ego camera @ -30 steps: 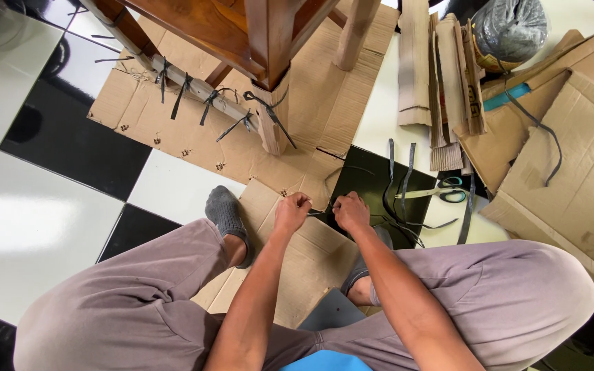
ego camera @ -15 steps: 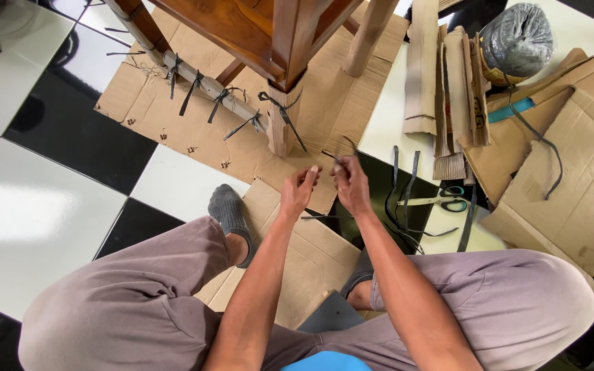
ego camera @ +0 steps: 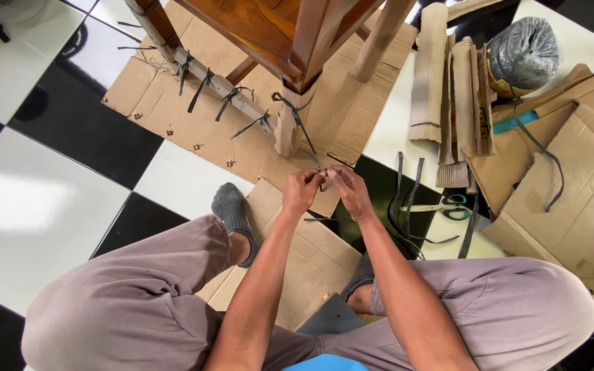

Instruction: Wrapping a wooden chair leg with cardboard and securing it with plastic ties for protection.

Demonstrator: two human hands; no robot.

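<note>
black strap (ego camera: 324,180) is what i am pinching between both sets of fingertips, a thin dark plastic band held just above the cardboard sheet (ego camera: 201,130), a little in front of the wrapped wooden leg (ego camera: 289,127). my left hand (ego camera: 302,192) is closing on it from one side and my right hand (ego camera: 350,192) from the other, fingers curled tight, the two hands nearly touching. how much of the band is running through my fingers i cannot tell, since they are covering it.

i am judging it to be very light, flat and springy: bending easily along its length but wanting to flick back, and slick enough to slide out of a loose pinch. so i am taking it close to the end, thumb against forefinger, rather than along the loose middle.

outward from my hands, the leg is standing upright in a cardboard sleeve with a strap (ego camera: 297,117) knotted round it, tails hanging loose. along the low rail (ego camera: 207,75) to the left, several more black ties (ego camera: 201,88) are sitting in a row. to the right, spare strap lengths (ego camera: 407,199) are lying on the black tile beside green-handled scissors (ego camera: 448,203), with cardboard strips (ego camera: 448,89) and a grey wrapped roll (ego camera: 522,45) beyond. my grey-socked foot (ego camera: 231,209) is resting on the floor to my left.
</note>
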